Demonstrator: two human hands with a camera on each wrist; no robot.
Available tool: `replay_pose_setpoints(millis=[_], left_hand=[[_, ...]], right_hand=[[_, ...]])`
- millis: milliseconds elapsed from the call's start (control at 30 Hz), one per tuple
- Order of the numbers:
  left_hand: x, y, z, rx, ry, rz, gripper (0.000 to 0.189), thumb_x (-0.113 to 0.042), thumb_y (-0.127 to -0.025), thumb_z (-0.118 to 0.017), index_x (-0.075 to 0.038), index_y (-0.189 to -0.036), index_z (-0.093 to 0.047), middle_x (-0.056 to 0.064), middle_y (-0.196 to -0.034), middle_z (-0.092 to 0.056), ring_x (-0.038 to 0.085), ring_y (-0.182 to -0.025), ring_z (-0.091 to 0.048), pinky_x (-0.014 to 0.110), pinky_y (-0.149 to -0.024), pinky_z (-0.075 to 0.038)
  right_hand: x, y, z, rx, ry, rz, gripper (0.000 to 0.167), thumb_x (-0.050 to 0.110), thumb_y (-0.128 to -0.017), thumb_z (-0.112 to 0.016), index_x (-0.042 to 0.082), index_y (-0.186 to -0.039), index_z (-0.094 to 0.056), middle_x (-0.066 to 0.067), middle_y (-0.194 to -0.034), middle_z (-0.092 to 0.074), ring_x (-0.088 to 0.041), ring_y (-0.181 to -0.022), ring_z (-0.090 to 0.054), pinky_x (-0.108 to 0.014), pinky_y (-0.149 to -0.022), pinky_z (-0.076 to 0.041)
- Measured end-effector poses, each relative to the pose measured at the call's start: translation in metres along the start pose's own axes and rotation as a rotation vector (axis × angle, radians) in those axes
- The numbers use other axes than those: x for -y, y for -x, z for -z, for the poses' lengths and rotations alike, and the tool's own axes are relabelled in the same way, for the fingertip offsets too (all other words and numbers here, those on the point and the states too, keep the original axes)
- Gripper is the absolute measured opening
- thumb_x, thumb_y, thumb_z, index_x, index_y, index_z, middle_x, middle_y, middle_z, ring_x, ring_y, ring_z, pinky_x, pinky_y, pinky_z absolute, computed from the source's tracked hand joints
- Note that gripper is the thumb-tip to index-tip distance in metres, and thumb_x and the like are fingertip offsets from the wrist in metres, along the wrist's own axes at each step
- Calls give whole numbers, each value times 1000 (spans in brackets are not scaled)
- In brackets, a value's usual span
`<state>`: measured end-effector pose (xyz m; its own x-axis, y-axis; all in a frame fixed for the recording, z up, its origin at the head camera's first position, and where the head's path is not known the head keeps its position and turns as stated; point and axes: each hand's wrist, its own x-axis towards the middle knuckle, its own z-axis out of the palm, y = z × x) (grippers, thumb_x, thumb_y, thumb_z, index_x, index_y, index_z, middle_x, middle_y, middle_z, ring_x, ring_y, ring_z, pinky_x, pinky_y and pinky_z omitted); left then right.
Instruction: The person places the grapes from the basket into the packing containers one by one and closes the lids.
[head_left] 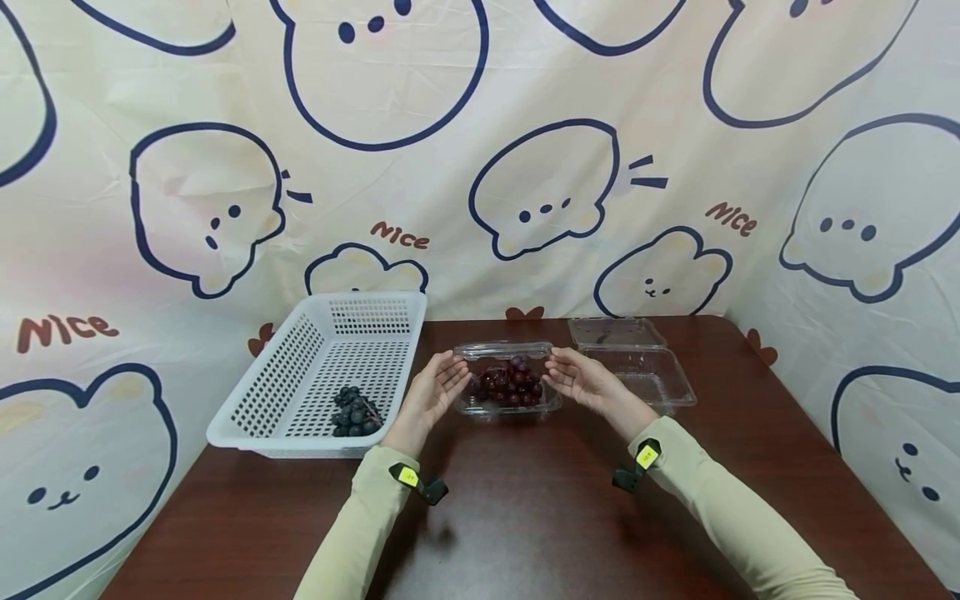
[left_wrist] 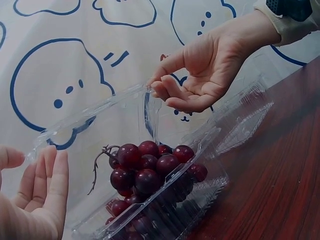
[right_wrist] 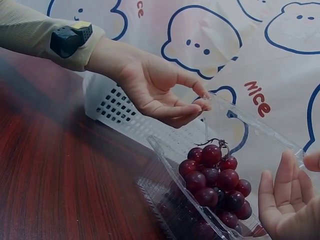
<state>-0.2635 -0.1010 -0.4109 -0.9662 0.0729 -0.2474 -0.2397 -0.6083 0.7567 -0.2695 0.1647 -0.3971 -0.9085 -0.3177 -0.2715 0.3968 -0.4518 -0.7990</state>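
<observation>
A clear plastic clamshell box (head_left: 508, 408) holds a bunch of dark red grapes (head_left: 517, 382), its stem curling up at one side. The hinged lid (left_wrist: 90, 116) stands raised above the fruit. My left hand (head_left: 433, 392) pinches one front corner of this lid between thumb and fingertips, as the right wrist view shows. At the opposite corner, my right hand (head_left: 588, 382) pinches the lid the same way, its fingers (left_wrist: 175, 92) loosely bent. Both palms face inward over the box's two sides.
Left of the box stands a white perforated basket (head_left: 300, 375) with a bunch of black grapes (head_left: 356, 412) inside. To the right lies another clear clamshell box (head_left: 637, 375), its lid open. A patterned curtain (head_left: 525, 292) hangs behind the dark wooden table (head_left: 517, 517).
</observation>
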Motion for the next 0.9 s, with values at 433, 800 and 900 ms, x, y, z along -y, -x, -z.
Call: replay_pose_setpoints(millis=[433,800,900], left_hand=[[6,-1,6,55,-64,-74,20,-23,-84,-63,-4,-89,-61,3,-82,-63,13,-79,-61,28,-82,-52],[3,3,2,-1,-75,-23,14,-16,-90,-53,-4,-87,-60,4,-81,-62,14,-78,-61,27,-80,-53],[2,5,2,10,-81,-17,13,-16,-91,-53,-4,-89,-59,3,-82,-62,13,-78,-61,26,-80,-53]], right_hand=[[-3,0,3,-1,11,0,19,13,-95,-49,11,-83,-63,-2,-79,-61,-10,-68,-60,-26,-78,-53],[-4,3,5,24,26,4,19,14,-95,-48,12,-84,-64,0,-79,-61,-10,-71,-60,-26,-81,-52],[-5,3,6,24,12,-5,19,13,-95,-48,12,-85,-63,-1,-80,-61,-11,-71,-60,-27,-83,-52]])
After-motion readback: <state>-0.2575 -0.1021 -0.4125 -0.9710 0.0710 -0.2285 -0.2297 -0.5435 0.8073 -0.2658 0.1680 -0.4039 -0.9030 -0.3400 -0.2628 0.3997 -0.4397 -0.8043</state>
